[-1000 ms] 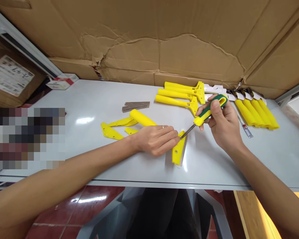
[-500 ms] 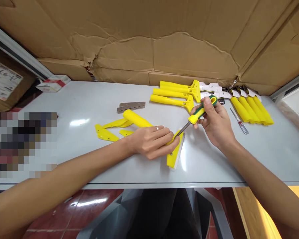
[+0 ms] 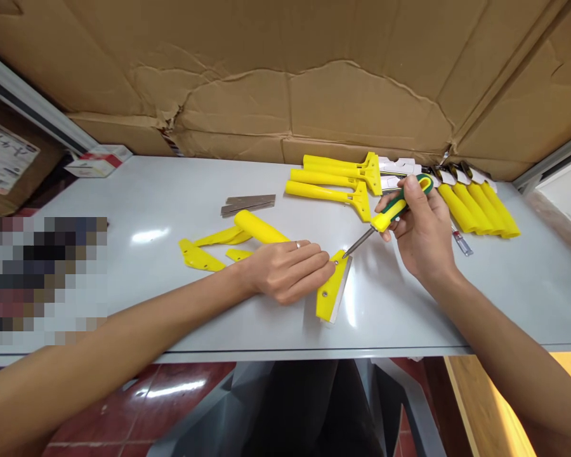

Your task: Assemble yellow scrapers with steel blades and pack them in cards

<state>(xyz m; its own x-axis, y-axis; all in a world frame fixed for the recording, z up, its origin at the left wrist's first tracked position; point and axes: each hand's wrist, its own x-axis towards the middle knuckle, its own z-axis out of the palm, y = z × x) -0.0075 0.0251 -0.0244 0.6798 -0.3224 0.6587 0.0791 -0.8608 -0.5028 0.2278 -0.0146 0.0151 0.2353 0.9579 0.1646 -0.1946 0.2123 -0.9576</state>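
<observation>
My left hand (image 3: 292,271) is closed around a yellow scraper (image 3: 330,292), whose handle sticks out behind the fingers to the upper left. Two screws show on the scraper's head, and a thin metal blade runs along its outer edge. In my right hand (image 3: 421,222) is a screwdriver (image 3: 389,212) with a green and yellow handle. Its shaft slants down to the left, the tip close to the upper end of the scraper head; whether it touches cannot be seen. Several yellow plastic pieces (image 3: 200,256) lie left of my left hand.
Thin metal blades (image 3: 248,204) lie behind the yellow pieces. Several yellow scraper handles (image 3: 321,192) rest at the back, beside yellow scrapers with white and black heads (image 3: 478,206). A small clear-handled screwdriver (image 3: 462,243) is at right. A small red and white box (image 3: 99,162) stands back left, against cardboard (image 3: 238,108).
My right hand has drawn the screwdriver up and to the right, so its tip has come away from the upper screw. The left hand still holds the scraper in nearly the same place.
</observation>
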